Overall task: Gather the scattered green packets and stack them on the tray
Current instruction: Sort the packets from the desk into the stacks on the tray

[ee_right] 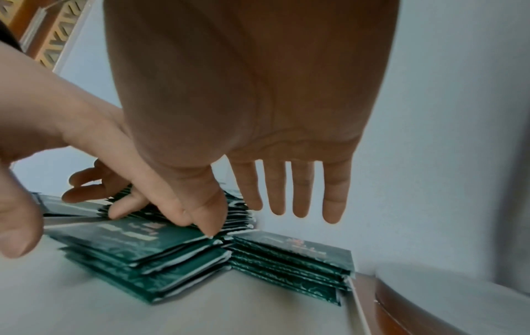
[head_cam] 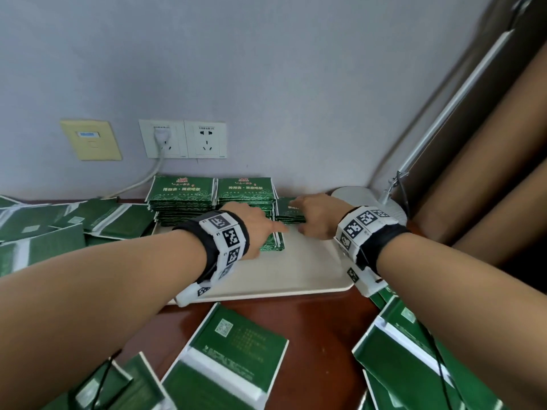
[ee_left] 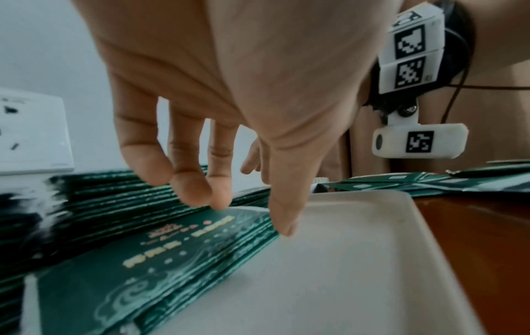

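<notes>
- Both hands are over the white tray (head_cam: 296, 270), which sits mid-frame in the head view on a reddish-brown table (head_cam: 310, 321).
- Left hand (head_cam: 254, 229) is spread loose with straight fingers, the tips touching the top of a low stack (ee_left: 160, 260) of green packets on the tray; the thumb sits at that stack's right edge. It's not gripping anything.
- Right hand (head_cam: 319, 214) is also flat and relaxed, fingers straight, hovering over a smaller stack (ee_right: 292, 263) right of centre in the head view, close to the wall. Can't tell if it's actually touching.
- Two taller stacks (head_cam: 183, 199) stand side by side at the tray's back edge, against the wall.
- Loose packets (head_cam: 233, 350) are all over the table: a heap at left, more along the bottom and lower right of the frame.
- Wall sockets (head_cam: 183, 139) in the upper-left area, one with a white plug in it.
</notes>
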{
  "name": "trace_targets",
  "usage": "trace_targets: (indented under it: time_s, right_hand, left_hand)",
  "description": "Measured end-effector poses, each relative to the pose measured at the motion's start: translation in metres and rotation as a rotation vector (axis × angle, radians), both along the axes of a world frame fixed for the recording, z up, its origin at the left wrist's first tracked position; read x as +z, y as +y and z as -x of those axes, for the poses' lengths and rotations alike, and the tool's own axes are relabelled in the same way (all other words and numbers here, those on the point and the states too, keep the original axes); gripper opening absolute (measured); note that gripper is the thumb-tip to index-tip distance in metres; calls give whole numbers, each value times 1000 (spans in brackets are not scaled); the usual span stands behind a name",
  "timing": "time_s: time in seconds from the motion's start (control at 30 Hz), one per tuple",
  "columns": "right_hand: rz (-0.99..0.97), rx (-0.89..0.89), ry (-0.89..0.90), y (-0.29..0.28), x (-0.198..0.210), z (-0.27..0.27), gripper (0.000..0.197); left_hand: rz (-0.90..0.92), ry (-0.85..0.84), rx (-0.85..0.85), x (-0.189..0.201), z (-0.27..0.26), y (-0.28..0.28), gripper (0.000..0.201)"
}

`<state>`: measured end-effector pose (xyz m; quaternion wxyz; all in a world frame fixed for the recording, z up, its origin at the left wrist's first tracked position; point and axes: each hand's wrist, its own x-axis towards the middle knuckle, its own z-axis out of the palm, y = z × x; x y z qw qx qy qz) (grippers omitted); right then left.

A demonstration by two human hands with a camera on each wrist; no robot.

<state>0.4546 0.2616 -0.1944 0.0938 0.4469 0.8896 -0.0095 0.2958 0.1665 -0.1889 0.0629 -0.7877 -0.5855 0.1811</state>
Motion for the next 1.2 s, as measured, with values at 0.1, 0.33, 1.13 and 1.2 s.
trace_targets:
  time_s: [0.1, 0.33, 1.13, 1.2]
  right_hand:
    - [-22, -1, 22, -32, 10, -15, 58]
    - [82, 51, -43, -125, 11, -32, 63]
    - [48, -84, -411, -215, -5, -91, 45]
    - [1, -60, -389, -214, -8, -88, 38]
  left_hand:
    - [0, -47, 8, 12, -2, -27, 66]
    - [167, -84, 37, 18, -12, -112, 51]
    - [248, -111, -71, -13, -42, -152, 46]
    - [234, -123, -45, -17, -40, -150, 48]
